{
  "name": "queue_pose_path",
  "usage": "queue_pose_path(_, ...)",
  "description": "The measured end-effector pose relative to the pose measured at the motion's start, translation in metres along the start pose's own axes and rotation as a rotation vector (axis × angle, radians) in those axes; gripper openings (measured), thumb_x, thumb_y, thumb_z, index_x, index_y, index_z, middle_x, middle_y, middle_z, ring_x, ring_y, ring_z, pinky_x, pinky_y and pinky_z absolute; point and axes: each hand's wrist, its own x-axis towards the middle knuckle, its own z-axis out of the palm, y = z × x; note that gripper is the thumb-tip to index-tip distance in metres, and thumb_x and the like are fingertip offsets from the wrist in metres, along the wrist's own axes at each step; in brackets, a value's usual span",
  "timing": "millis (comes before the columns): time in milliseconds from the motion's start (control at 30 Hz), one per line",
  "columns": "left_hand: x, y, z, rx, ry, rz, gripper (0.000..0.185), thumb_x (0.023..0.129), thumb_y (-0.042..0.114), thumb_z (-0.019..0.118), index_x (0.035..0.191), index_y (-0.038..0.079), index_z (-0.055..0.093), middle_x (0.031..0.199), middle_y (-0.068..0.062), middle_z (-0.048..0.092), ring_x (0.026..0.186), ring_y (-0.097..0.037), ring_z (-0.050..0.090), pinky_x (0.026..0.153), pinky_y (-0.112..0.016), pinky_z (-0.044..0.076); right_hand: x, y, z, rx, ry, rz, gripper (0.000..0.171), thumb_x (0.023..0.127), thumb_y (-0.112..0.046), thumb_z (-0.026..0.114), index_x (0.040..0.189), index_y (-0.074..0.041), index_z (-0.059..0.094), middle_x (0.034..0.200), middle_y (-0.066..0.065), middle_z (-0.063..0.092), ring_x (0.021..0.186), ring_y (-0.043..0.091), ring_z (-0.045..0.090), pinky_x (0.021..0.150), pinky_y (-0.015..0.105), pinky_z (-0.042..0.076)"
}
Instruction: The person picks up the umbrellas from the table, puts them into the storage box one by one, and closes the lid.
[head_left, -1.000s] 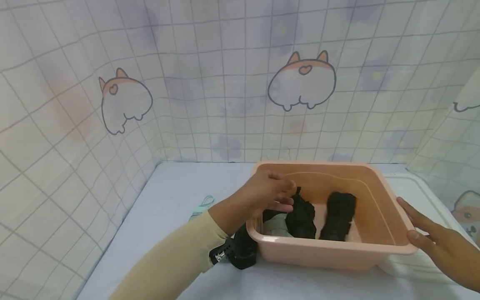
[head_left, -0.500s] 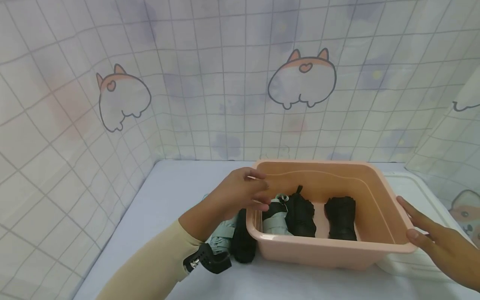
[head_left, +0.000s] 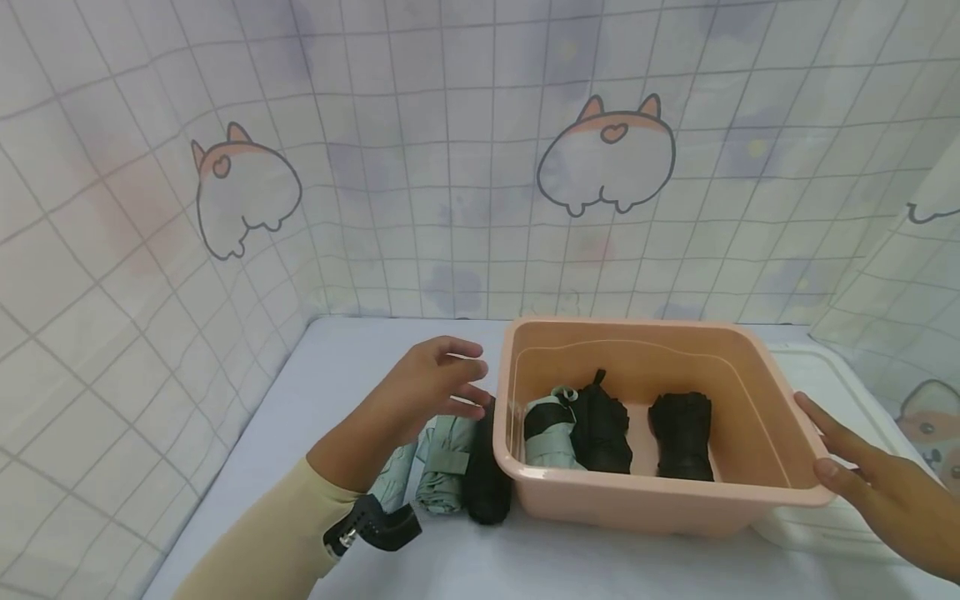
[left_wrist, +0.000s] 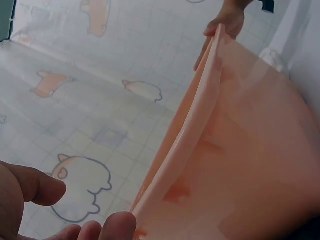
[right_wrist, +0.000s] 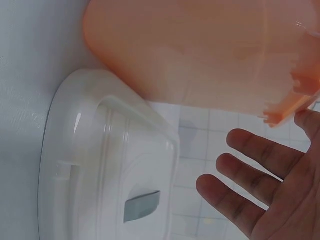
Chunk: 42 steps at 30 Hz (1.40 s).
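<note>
Hovering left hand (head_left: pixel 431 386), grip apart; right hand (head_left: pixel 873 479) flat against smooth plastic tub (head_left: pixel 652 492).

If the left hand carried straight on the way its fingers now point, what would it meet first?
Probably the left wall of the pink tub: the left hand hovers over the folded umbrellas outside, fingers aimed right at the rim. Depth is unclear, so it might pass just above.
</note>
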Motion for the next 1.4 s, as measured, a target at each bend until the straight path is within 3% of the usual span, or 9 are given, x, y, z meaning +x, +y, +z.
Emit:
queue_pose_path(233, -0.001, -0.017, -0.024, 0.061, 0.068, -0.02, 0.041, 0.098, 0.025, 0.067, 0.135, 0.012, 0.057, 0.123, -0.012, 0.066, 0.093, -0.025, 0.073, 0.092, -0.047, 0.057, 0.001, -0.001, 0.0, -0.018, -0.004, 0.017, 0.068, 0.112, -0.034, 0.04, 0.164, -0.031, -0.004, 0.137, 0.051, 0.039, 0.085, 0.056, 0.068, 0.058, 0.072, 0.049)
queue_pose_path(700, -0.008, -0.047, -0.068, 0.05, 0.074, -0.017, 0.048, 0.101, 0.022, 0.064, 0.142, 0.002, 0.049, 0.136, -0.022, 0.057, 0.103, -0.033, 0.07, 0.091, -0.044, 0.058, 0.001, 0.008, 0.002, -0.024, -0.024, 0.014, 0.068, 0.112, -0.035, 0.04, 0.164, -0.036, -0.004, 0.138, 0.05, 0.04, 0.087, 0.052, 0.069, 0.056, 0.067, 0.05)
queue_pose_path(1067, -0.006, -0.066, -0.09, 0.082, 0.104, -0.038, 0.051, 0.102, 0.025, 0.062, 0.145, 0.001, 0.046, 0.14, -0.023, 0.055, 0.107, -0.034, 0.069, 0.092, -0.044, 0.057, 0.001, 0.008, 0.001, -0.03, -0.023, 0.033, 0.068, 0.111, -0.037, 0.04, 0.164, -0.036, -0.004, 0.138, 0.049, 0.04, 0.088, 0.052, 0.069, 0.058, 0.068, 0.05)
queue_pose_path(1400, -0.015, -0.077, -0.105, 0.141, 0.141, -0.073, 0.054, 0.103, 0.028, 0.061, 0.146, 0.0, 0.044, 0.14, -0.026, 0.055, 0.107, -0.034, 0.069, 0.091, -0.044, 0.058, 0.002, 0.006, -0.001, -0.018, -0.019, 0.025, 0.069, 0.111, -0.035, 0.041, 0.164, -0.035, -0.003, 0.141, 0.046, 0.041, 0.09, 0.05, 0.069, 0.061, 0.07, 0.05)
